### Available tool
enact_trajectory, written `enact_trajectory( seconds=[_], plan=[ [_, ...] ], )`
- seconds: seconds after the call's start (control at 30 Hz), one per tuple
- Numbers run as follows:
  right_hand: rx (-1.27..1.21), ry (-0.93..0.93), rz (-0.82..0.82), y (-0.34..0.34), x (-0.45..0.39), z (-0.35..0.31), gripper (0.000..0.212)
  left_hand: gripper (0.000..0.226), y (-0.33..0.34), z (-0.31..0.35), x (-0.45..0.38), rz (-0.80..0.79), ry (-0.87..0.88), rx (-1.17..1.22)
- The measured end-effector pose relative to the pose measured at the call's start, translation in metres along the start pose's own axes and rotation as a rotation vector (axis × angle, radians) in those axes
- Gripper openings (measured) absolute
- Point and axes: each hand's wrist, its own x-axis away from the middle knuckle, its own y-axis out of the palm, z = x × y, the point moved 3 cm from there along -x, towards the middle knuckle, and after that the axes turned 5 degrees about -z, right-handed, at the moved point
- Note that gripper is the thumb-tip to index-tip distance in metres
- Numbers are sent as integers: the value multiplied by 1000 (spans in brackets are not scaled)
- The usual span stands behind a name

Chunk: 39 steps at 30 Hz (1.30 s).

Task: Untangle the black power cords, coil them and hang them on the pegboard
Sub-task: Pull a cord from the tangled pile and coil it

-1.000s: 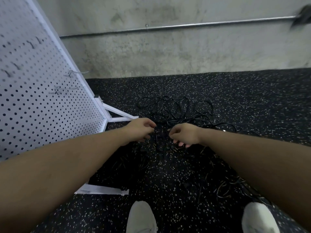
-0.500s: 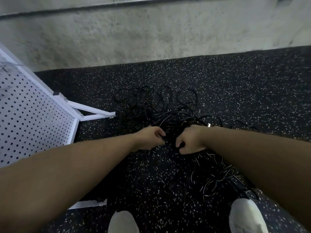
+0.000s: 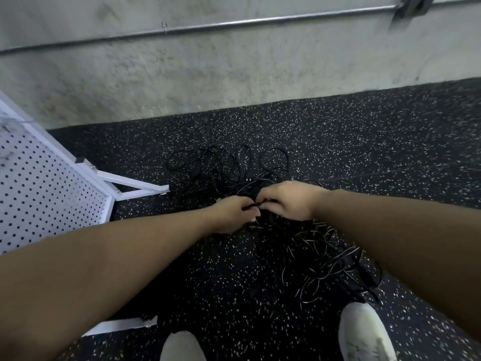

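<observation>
on the speckled black floor (image 3: 364, 142), just beyond the foot of the white pegboard (image 3: 46, 194), lies the tangle of black power cords (image 3: 234, 168). its far loops spread toward the concrete wall (image 3: 234, 82), and more strands trail from the tangle back toward the right white shoe (image 3: 364, 332), with a mass of glinting loops just ahead of that shoe. both bare arms reach down to the near side of the tangle, where the hands meet close together, almost touching. the left hand (image 3: 231, 214) has its fingers curled and pinches a short stretch of cord between thumb and fingertips. the right hand (image 3: 289, 199) is knuckles-up with fingers bent under, pinching the other end of that same short stretch; the cord runs taut between the two hands. the pegboard stands to the left of the tangle, tilted in the view, its angled white leg (image 3: 135, 185) resting on the floor beside the cords and another white foot bar (image 3: 119, 325) nearer the person. a left shoe (image 3: 182, 346) shows at the bottom edge. along the wall beyond the tangle runs a thin metal pipe (image 3: 260, 22).
</observation>
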Motion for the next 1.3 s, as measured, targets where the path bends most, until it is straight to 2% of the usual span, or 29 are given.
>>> enact_trajectory(
  seconds=[0.17,0.43,0.53,0.63,0.8,0.9,1.03,1.1,1.2,1.23,1.3],
  plan=[
    [-106,9,182,-42,29,-24,23,19,-42,30,44,211,56,57],
    [-243,10,493,-120,103,-62,21,21,-83,101,108,472,273,252],
    [-323,67,493,-132,126,-64,27,23,-84,127,121,503,334,318],
    [-402,63,389,-126,141,-64,29,21,-83,147,134,544,388,343],
    [-339,134,305,-104,133,-42,24,18,-89,170,147,620,459,406],
    [-407,145,333,-103,133,-38,24,18,-88,169,140,606,468,503],
    [-504,134,505,-117,134,-41,22,13,-92,151,128,609,441,591],
    [-610,110,651,-130,133,-47,22,33,-85,135,118,565,360,600],
    [-792,47,781,-143,131,-59,21,72,-69,113,100,399,223,646],
    [-839,31,797,-145,130,-62,20,79,-65,108,96,335,197,610],
    [-930,14,831,-147,128,-64,20,76,-55,104,91,210,166,438]
  ],
)
